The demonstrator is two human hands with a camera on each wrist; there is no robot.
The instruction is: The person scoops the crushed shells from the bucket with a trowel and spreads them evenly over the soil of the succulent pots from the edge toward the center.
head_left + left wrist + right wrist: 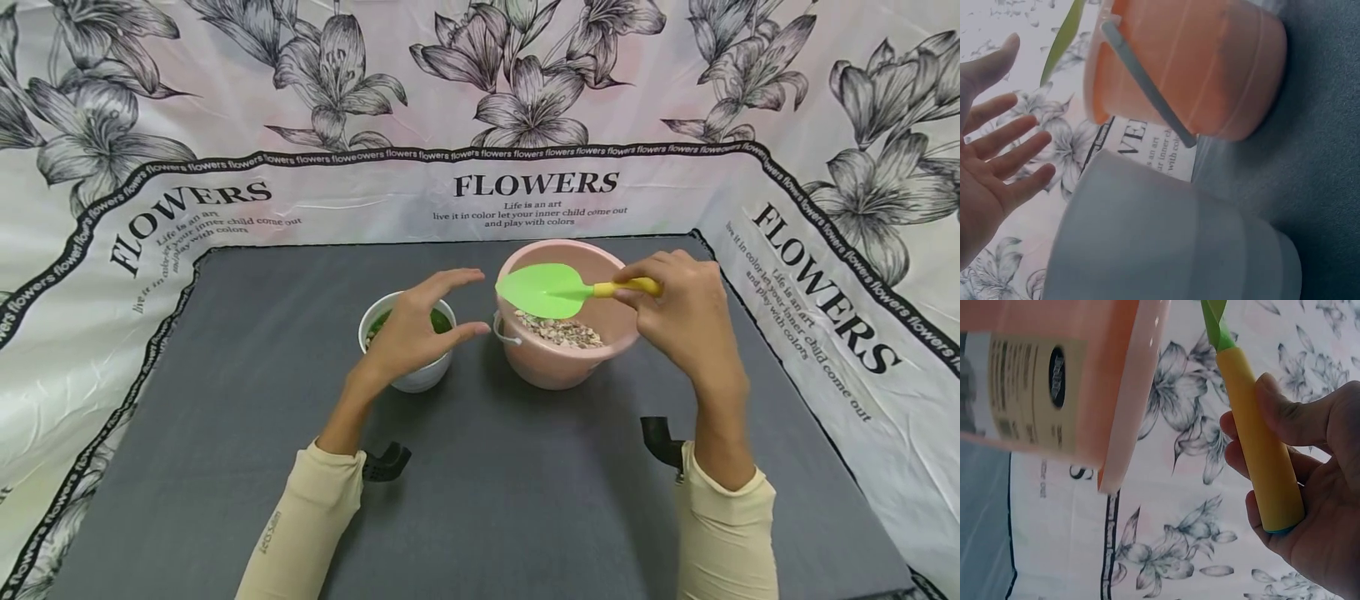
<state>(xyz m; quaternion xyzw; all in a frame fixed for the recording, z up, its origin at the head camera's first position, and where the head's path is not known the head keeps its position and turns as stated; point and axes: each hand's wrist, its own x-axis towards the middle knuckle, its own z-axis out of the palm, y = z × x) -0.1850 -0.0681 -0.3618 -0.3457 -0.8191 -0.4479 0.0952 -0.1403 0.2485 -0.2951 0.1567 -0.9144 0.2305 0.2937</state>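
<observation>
The right hand (686, 312) grasps the yellow handle (1257, 437) of a trowel (570, 292), thumb on one side and fingers wrapped on the other, with the handle's blue butt end near the palm. The trowel's green blade (543, 287) extends from the fingertips above the mouth of a pink bucket (551, 367), its tip pointing toward the bench's left edge. The left hand (412, 329) grasps nothing; its fingers are spread, with the thumb well apart from them, above a white pot (420, 381).

The bucket stands upright near the far edge of the grey bench (480, 517), toward the far right corner. Pale, mixed chips (562, 332) lie inside it, below the blade. Its light bail (1149, 89) hangs down on the side facing the pot, and a printed label (1035, 394) is on its wall. The pot stands upright beside the bucket, nearer the left edge, with green material (377, 325) inside, partly hidden by the left hand.
</observation>
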